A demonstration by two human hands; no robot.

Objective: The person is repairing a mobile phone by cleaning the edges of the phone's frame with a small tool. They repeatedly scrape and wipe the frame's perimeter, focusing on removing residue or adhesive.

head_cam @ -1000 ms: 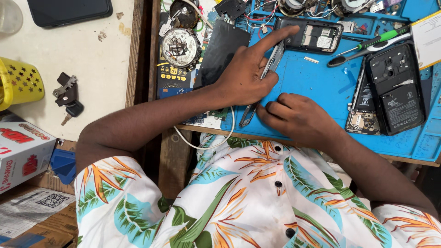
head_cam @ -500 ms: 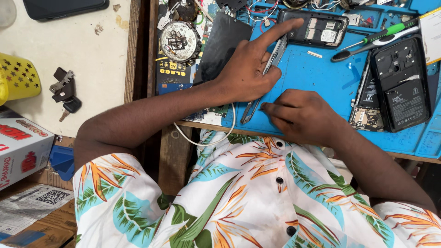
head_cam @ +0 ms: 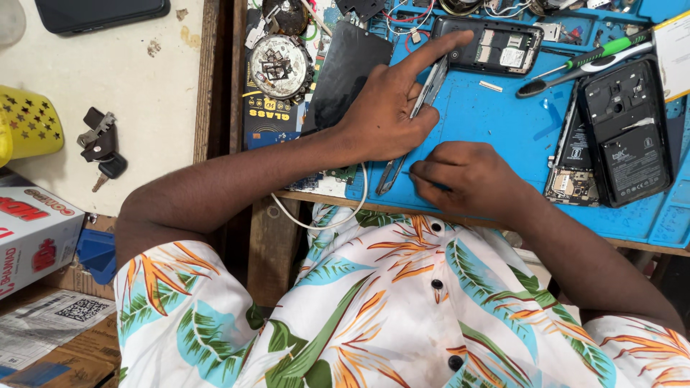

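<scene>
My left hand [head_cam: 384, 115] rests on the blue work mat [head_cam: 496, 136]. Its thumb and fingers clamp a slim silver-edged piece [head_cam: 430, 85] that stands on its edge, and the index finger stretches up to an opened black phone [head_cam: 496, 44]. Just below and to the right, my right hand [head_cam: 467, 178] has its fingers pinched together. A thin pale tip sticks out of them toward the lower end of the silver piece [head_cam: 388, 178]. The rest of that thin tool is hidden in the hand.
A black phone with its back off [head_cam: 624, 129] and a circuit board [head_cam: 568, 183] lie at the right. A green-handled screwdriver [head_cam: 604, 50], a dark screen panel [head_cam: 345, 72] and a round part [head_cam: 279, 65] lie on the bench. Keys [head_cam: 100, 144] and a yellow basket [head_cam: 29, 126] sit at the left.
Both hands stay on the silver piece. My right hand has shifted slightly right and closed tighter near its lower end.
</scene>
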